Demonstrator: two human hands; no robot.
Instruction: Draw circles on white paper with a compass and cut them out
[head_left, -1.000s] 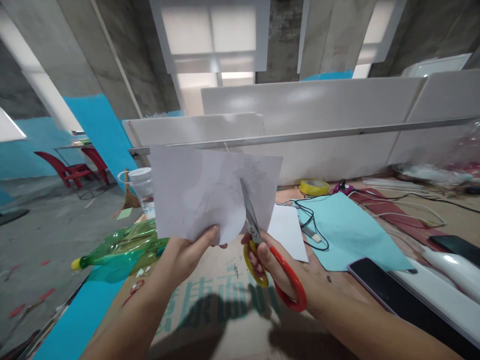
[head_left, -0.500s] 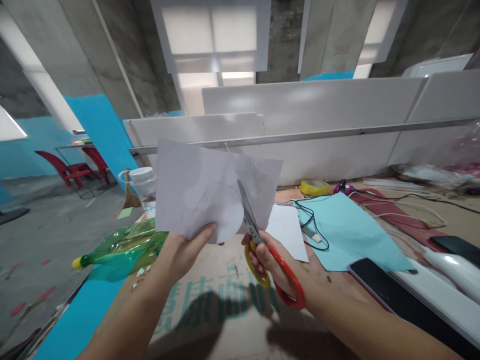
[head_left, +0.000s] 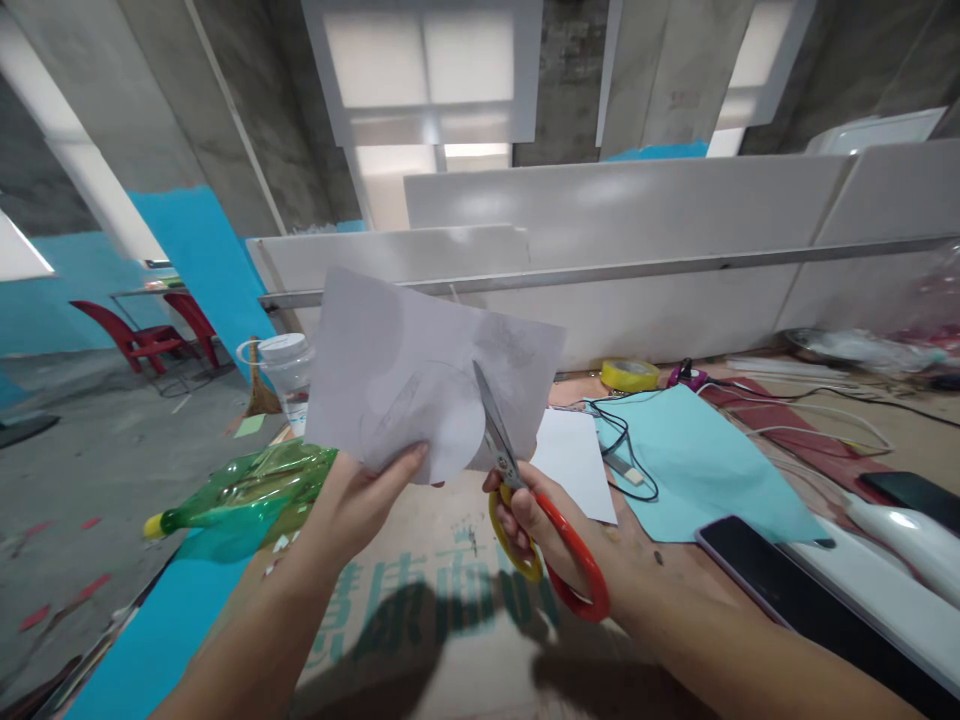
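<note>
A white sheet of paper [head_left: 375, 370] with faint pencil lines is held up above the table. My left hand [head_left: 375, 500] pinches its lower edge, thumb in front and the other fingers mostly hidden behind. In my right hand [head_left: 536, 515] are scissors [head_left: 576, 565] with one red and one yellow handle loop. Their blades reach up into the paper along a curved cut, and the blades look nearly closed. To the left of the cut, the paper has a rounded lower edge.
A green plastic bottle [head_left: 247, 490] lies at left by a clear jug [head_left: 285, 365]. On the right are light-blue paper [head_left: 697, 460], a white sheet [head_left: 576, 460], black cable, yellow tape [head_left: 628, 375] and a phone [head_left: 780, 590]. A white partition [head_left: 637, 290] stands behind.
The paper has tilted slightly clockwise, its top left corner moving up and right. My left hand has shifted a little left. The scissors have stayed nearly in place.
</note>
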